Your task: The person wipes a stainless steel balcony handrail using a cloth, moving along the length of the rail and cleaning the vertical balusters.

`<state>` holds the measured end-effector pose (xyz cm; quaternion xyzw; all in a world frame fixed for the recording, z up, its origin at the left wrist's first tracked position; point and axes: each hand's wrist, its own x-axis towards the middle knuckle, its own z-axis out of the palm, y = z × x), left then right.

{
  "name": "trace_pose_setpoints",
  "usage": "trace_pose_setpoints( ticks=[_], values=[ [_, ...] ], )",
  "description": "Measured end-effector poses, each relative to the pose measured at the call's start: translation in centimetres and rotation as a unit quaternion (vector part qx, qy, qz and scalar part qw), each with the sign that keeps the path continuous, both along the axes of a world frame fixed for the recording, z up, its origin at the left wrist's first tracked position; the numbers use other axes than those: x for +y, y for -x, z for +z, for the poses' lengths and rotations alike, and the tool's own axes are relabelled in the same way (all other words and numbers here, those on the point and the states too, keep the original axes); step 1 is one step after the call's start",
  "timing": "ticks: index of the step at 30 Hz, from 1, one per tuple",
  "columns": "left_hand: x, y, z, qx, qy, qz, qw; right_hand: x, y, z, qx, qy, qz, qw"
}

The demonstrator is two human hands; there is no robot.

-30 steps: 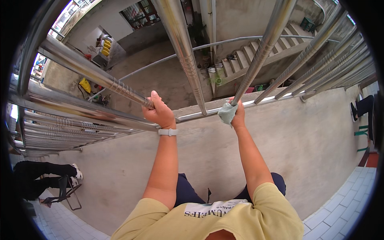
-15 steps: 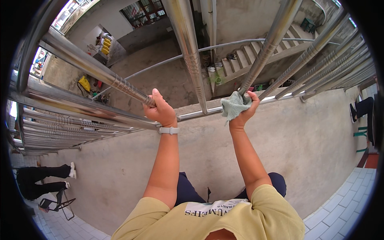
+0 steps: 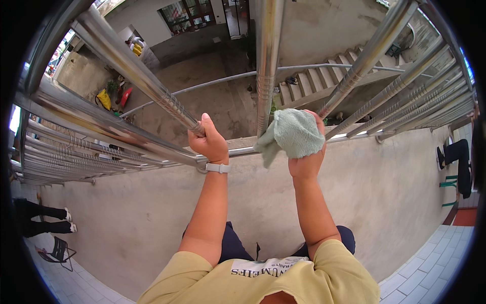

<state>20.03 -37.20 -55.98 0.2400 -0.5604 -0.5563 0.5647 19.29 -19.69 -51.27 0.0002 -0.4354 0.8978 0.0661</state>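
Note:
A steel railing of shiny vertical bars (image 3: 267, 66) stands on a low concrete ledge in front of me. My left hand (image 3: 208, 142), with a white band on the wrist, is wrapped around one slanting bar (image 3: 136, 76) near its base. My right hand (image 3: 305, 157) grips a crumpled pale green cloth (image 3: 292, 134) and presses it against the lower part of another bar (image 3: 362, 63), between that bar and the middle one.
Beyond the bars lie a courtyard far below, concrete stairs (image 3: 309, 86) and a yellow object (image 3: 104, 99). A person's legs (image 3: 43, 223) and a folding chair (image 3: 55, 251) are at the left. Another person's legs (image 3: 455, 154) are at the right, above a tiled floor (image 3: 430, 263).
My right hand has slid the cloth up off the base rail onto the bar and bunched it larger. My head has moved closer to the railing. My left hand keeps its grip.

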Motion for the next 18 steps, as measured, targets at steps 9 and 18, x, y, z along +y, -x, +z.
trace_pose_setpoints(
  ticks=[9,18],
  values=[
    [-0.1,0.0,-0.2,-0.001,-0.003,-0.007,1.000,-1.5,-1.1,1.8,0.312,-0.306,0.068,0.897],
    [0.0,0.2,-0.3,0.004,-0.009,0.007,1.000,-3.5,1.6,-11.4,0.143,-0.373,0.158,0.903]
  ],
)
